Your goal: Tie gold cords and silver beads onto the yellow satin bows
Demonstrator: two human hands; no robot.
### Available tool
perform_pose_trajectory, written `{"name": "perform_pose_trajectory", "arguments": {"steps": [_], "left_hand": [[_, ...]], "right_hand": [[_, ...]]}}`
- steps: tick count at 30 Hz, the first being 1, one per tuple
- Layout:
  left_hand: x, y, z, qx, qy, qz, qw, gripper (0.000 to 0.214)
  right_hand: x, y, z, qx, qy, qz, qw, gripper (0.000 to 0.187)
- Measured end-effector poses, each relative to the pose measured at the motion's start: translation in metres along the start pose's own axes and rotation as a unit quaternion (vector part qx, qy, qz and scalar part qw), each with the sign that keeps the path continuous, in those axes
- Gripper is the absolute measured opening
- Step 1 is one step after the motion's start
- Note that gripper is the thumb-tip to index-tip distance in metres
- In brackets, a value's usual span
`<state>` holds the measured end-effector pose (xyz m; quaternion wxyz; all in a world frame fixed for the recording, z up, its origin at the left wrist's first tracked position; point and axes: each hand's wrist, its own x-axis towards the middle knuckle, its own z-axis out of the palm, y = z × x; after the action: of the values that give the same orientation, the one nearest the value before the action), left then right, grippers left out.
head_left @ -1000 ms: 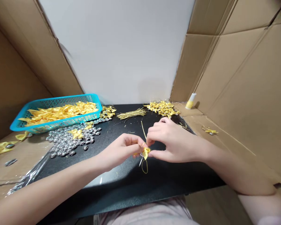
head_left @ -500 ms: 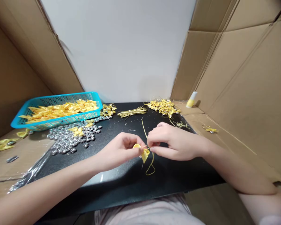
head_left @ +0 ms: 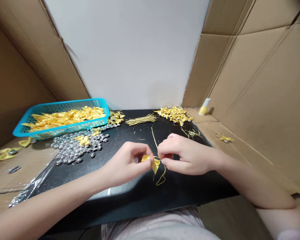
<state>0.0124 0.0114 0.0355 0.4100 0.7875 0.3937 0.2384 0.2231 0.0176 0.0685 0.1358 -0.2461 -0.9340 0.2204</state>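
My left hand (head_left: pixel 126 163) pinches a small yellow ribbon bow (head_left: pixel 152 162) above the black table (head_left: pixel 130 196). My right hand (head_left: pixel 183 155) is closed in a pinch on a thin gold cord (head_left: pixel 162 173) that wraps round the bow's middle. One end of the cord sticks up past my fingers and a loop of it hangs below the bow. Both hands meet at the bow, just above the table's middle.
A turquoise basket (head_left: pixel 62 128) of yellow ribbon bows stands at the back left, with a heap of silver beads (head_left: pixel 75 148) in front. A bundle of gold cords (head_left: pixel 141 120) and a pile of finished bows (head_left: pixel 175 115) lie at the back. Cardboard walls flank both sides.
The bow has turned so one loop shows beside my left fingers. The cord's hanging loop has shifted right and widened. My hands have moved slightly closer together.
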Motion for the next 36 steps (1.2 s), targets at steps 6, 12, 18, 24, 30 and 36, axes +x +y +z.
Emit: {"name": "perform_pose_trajectory", "arguments": {"steps": [6,12,18,24,30,36], "left_hand": [[-0.001,0.003,-0.001,0.029,0.019,0.021,0.999,0.019],[0.0,0.005,0.0,0.013,0.034,0.01,0.999,0.016],[0.001,0.005,0.001,-0.048,0.056,-0.008,0.997,0.016],[-0.001,0.004,0.001,-0.038,0.1,0.023,0.994,0.017],[-0.003,0.004,0.003,-0.044,0.123,0.047,0.99,0.016],[-0.003,0.0,0.003,-0.014,0.167,0.122,0.978,0.014]], "right_hand": [[-0.001,-0.006,0.001,0.004,0.0,0.003,1.0,0.017],[0.0,-0.006,0.006,0.012,0.021,0.002,1.0,0.016],[-0.002,-0.01,0.011,-0.055,0.119,-0.029,0.991,0.011],[-0.009,-0.012,0.004,0.07,-0.007,-0.034,0.997,0.011],[-0.005,-0.004,0.011,-0.096,0.136,-0.112,0.98,0.005],[0.003,0.011,0.012,-0.091,0.307,-0.229,0.919,0.006]]}}
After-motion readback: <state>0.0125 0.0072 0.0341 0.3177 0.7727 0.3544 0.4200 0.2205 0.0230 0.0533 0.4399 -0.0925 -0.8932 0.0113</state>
